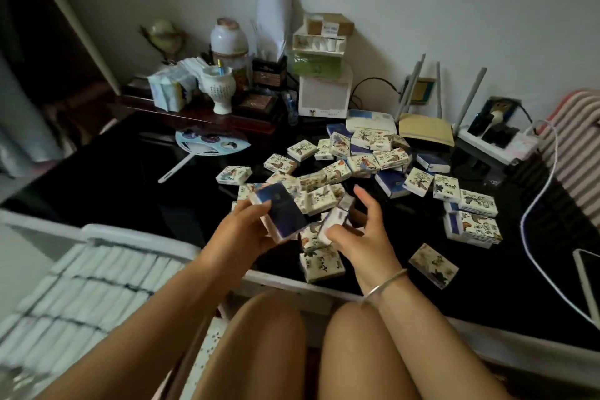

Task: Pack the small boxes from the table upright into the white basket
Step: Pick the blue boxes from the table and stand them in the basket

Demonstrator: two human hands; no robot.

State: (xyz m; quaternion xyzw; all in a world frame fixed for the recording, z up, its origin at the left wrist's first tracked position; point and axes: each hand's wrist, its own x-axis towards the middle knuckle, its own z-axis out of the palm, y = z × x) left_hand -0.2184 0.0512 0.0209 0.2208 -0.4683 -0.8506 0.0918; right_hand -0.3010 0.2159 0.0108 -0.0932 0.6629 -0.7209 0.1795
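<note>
Over the black glass tabletop's [136, 172] near edge, the left hand [243, 227] grips a navy-and-white small box [281, 214], long axis tilted; the right hand [360, 237] clasps another [336, 219]. The slatted white plastic basket [81, 286] lies to the left, beyond the tabletop's near-left corner, nearer the left hand.

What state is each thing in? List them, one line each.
Left hand: shut on dark blue small box.
Right hand: shut on white and blue small box.
Patterned small boxes: loose, heaped on black table.
White basket: partly filled with upright rows.
Round paper fan: lying flat.
</note>
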